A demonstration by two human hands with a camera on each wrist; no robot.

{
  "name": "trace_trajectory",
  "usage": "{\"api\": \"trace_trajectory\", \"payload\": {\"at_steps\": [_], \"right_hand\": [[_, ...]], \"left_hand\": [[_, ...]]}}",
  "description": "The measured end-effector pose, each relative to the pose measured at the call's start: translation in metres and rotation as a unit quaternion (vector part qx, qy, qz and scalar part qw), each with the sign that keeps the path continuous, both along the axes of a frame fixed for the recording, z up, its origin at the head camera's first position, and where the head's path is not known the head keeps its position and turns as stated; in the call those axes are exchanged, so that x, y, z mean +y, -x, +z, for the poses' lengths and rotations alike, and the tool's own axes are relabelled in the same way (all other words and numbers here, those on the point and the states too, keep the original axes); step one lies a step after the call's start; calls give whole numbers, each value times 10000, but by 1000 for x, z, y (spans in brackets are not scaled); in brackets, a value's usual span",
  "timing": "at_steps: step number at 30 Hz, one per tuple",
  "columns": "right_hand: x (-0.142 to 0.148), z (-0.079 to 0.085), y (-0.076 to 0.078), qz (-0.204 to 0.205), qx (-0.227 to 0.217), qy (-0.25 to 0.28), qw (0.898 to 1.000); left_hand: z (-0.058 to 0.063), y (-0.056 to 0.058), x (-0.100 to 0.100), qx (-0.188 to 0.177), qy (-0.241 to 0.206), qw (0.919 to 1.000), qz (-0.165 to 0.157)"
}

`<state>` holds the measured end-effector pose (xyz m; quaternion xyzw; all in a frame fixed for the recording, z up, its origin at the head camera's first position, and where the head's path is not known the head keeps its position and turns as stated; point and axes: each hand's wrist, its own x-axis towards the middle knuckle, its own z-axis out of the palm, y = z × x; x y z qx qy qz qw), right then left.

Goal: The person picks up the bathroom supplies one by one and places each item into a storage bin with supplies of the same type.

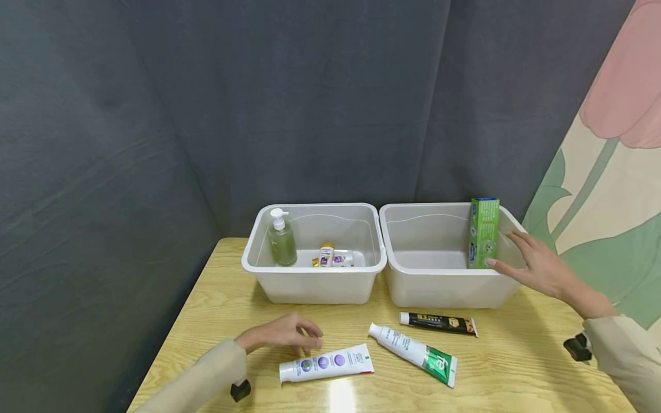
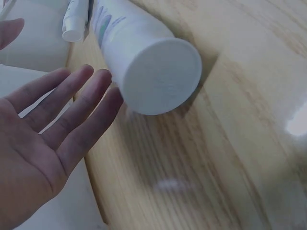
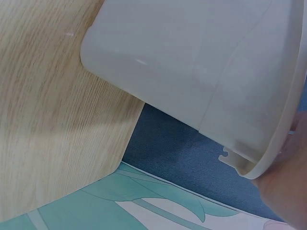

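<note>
My left hand (image 1: 308,339) hovers over the cap end of a white toothpaste tube with purple dots (image 1: 326,363), which lies on the wooden table (image 1: 516,367). In the left wrist view its fingers (image 2: 72,110) are straight, just beside the tube's round white cap (image 2: 160,76), and hold nothing. My right hand (image 1: 518,255) reaches over the right rim of the right white bin (image 1: 444,292) with its fingers spread. A green box (image 1: 483,232) stands upright inside that bin, just left of the fingertips. The right wrist view shows the bin's outer wall (image 3: 192,72) and an edge of my hand (image 3: 288,191).
A white-and-green tube (image 1: 413,353) and a black tube (image 1: 438,323) lie in front of the right bin. The left bin (image 1: 315,287) holds a green pump bottle (image 1: 282,241) and small tubes (image 1: 327,255). A dark curtain closes off the back and left; a flowered panel stands on the right.
</note>
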<state>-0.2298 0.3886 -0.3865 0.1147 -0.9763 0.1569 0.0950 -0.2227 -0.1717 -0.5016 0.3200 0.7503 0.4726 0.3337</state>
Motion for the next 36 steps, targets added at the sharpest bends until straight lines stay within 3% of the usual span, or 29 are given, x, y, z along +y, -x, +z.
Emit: {"api": "trace_trajectory", "payload": {"at_steps": [9,22,30,36], "right_hand": [[1,0,-1,-67,-310,100,9994],[4,0,-2,79,-368,160,9992],[5,-2,-2,118,-266,176,9994],[4,-2,-3,125,-270,182,9994]], "left_hand": [[-7,-6,2,-20,317,9995,64],[-17,-8,6,399,495,9978,-183],[-21,-6,9,937,788,9915,-434],[-19,-7,12,1068,884,9888,-560]]}}
